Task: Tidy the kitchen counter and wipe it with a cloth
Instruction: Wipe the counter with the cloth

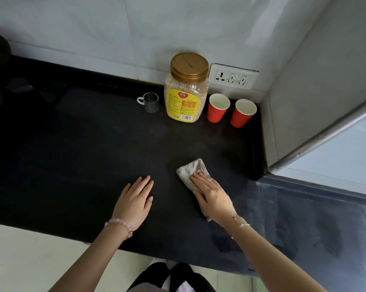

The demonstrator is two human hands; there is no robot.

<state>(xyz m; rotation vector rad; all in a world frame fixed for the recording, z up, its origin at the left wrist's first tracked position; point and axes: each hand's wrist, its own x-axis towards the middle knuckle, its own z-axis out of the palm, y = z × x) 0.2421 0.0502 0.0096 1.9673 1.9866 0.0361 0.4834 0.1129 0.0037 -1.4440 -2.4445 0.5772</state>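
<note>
A person looks down at a black desk (93,154) set in a corner of white tiled wall. The right hand (212,193) lies flat on a folded grey cloth (191,169), fingers (199,179) stretched out and pressing it to the desk, not curled around it. The cloth sits near the front edge, right of centre, with its far end showing beyond the fingertips. The left hand (133,202) rests palm down on the bare desk just left of the cloth, fingers open and slightly spread, holding nothing. A pink bead bracelet (120,223) circles the left wrist, and a thin bangle (240,225) the right.

At the far edge, against the wall, four things stand in a row. From the left: a small clear cup (149,102) with a handle, a tall plastic jar (187,89) of grain with a gold lid and yellow label, and two red paper cups (218,110), upright and apart. A white socket plate (232,76) is on the wall behind the red cups.
</note>
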